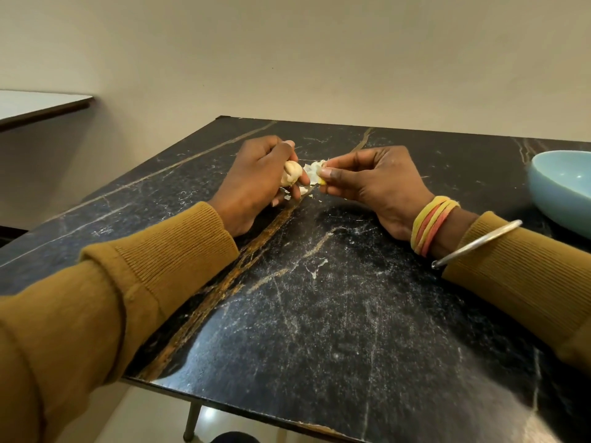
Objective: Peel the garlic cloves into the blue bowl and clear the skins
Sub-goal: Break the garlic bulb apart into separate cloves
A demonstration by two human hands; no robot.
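the bowl (563, 190) is cut off at right. left hand (256, 183) curls round the garlic (291, 176), partly hidden; right hand (374, 187) pinches a skin (312, 172) beside it.

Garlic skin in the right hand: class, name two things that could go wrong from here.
1. The skin pinched by the right hand looks thin; it may tear, leaving bits on the garlic that the left hand holds.
2. Flakes lie on the table by the hands; more may scatter and be hard to clear.
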